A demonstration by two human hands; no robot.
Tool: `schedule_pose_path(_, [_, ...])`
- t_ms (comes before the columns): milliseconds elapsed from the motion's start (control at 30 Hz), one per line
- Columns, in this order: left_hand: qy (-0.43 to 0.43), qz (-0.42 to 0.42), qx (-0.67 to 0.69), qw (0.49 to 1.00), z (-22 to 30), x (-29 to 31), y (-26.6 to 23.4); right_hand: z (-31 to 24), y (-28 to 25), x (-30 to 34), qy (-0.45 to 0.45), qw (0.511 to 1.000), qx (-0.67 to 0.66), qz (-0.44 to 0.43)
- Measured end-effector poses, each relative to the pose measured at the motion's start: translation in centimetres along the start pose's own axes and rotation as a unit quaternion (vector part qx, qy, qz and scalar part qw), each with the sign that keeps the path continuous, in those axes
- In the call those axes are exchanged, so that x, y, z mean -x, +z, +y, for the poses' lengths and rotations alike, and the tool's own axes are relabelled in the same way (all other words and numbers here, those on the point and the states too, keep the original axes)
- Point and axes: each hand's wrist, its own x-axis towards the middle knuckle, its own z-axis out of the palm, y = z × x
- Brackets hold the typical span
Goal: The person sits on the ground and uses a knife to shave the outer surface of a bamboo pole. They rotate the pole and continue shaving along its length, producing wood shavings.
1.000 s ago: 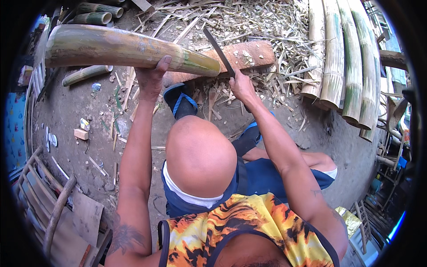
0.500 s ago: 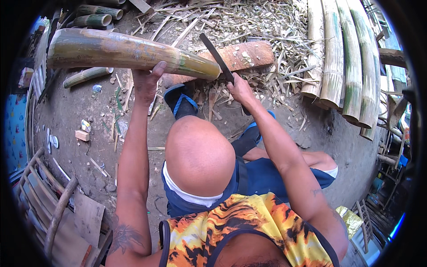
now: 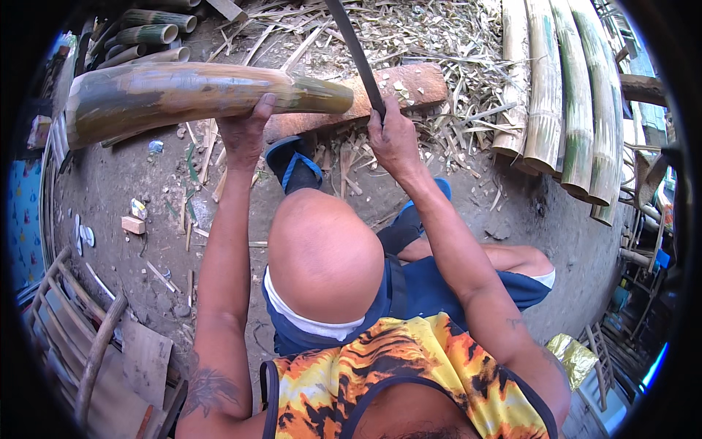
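Note:
My left hand [image 3: 245,132] is closed around the underside of a thick bamboo pole [image 3: 183,94], its thumb along the near side. The pole lies nearly level, its wide end at the far left and its narrower end over a reddish wooden block [image 3: 413,89]. In my right hand [image 3: 395,143] is the handle of a machete [image 3: 356,55], the dark blade pointing up and away, just right of the pole's narrow end and apart from it. Chips lie on the block.
Shavings [image 3: 431,36] cover the ground beyond the block. Long split-looking bamboo poles [image 3: 545,88] lie at the right; several short bamboo lengths [image 3: 146,34] are stacked at far left. My sandalled foot [image 3: 294,164] is close to the block. A wooden frame [image 3: 99,351] stands at lower left.
The machete blade has swung up and away from the pole's end, with my right hand turned more upright. The pole has shifted slightly left, its wide end lower.

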Motion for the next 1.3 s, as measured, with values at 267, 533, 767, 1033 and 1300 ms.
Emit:
schedule_pose_path(267, [-0.007, -0.029, -0.033, 0.999, -0.8, -0.4, -0.8, 2.8, 3.1, -2.1, 0.143, 0.963, 0.167, -0.159])
schedule_pose_path(533, [-0.015, -0.079, -0.068, 0.994, -1.2, -0.8, -2.4, 1.5, 0.8, -1.7, 0.001, 1.000, -0.013, -0.029])
schedule_pose_path(767, [-0.047, -0.114, 0.007, 0.992, -0.9, -0.7, -2.7, 3.9, 1.9, -1.6, 0.116, 0.965, 0.149, -0.180])
schedule_pose_path(1033, [-0.186, -0.207, -0.088, 0.956, 1.2, -1.9, -3.8, 2.2, 0.0, -1.3, 0.043, 0.997, 0.020, -0.061])
schedule_pose_path(1300, [-0.173, -0.237, -0.139, 0.946, 0.1, -1.9, -5.3, 5.3, 1.9, -1.5, 0.159, 0.964, 0.091, -0.191])
